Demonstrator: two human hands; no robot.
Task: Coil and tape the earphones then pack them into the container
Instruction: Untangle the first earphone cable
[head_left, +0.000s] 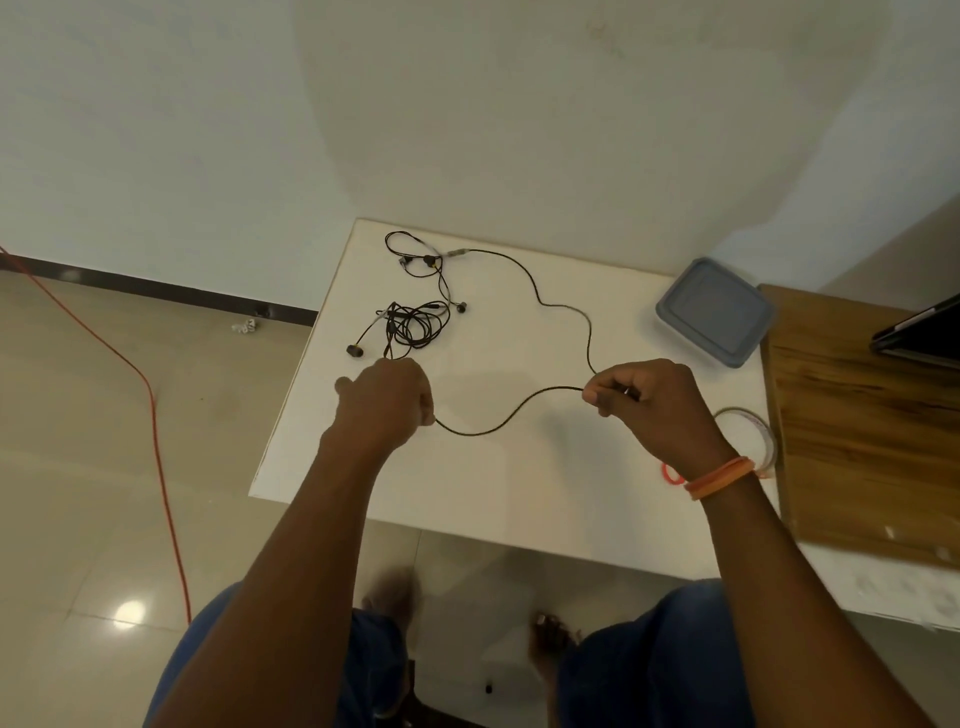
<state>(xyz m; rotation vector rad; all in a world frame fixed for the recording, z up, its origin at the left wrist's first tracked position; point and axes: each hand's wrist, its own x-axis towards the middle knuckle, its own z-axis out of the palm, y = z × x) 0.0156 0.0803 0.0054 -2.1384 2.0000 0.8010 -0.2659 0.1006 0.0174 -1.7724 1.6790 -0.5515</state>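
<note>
A black earphone cable (545, 304) runs across the white table (467, 493). My left hand (387, 400) grips one end of it near the table's left edge. My right hand (647, 397) pinches the cable further along, and a slack loop hangs between the two hands. From my right hand the cable winds back to its earbuds (421, 260) at the far left corner. A second pair of earphones (413, 325) lies coiled in a loose bundle just beyond my left hand. The grey-lidded container (714, 312) stands at the table's right edge. A roll of clear tape (753, 434) lies behind my right wrist.
A wooden board (857, 415) adjoins the table on the right, with a dark flat object (919, 332) on it. An orange band (672, 475) lies by my right wrist. A red cord (156, 441) trails across the floor at left. My knees and feet are below the table's front edge.
</note>
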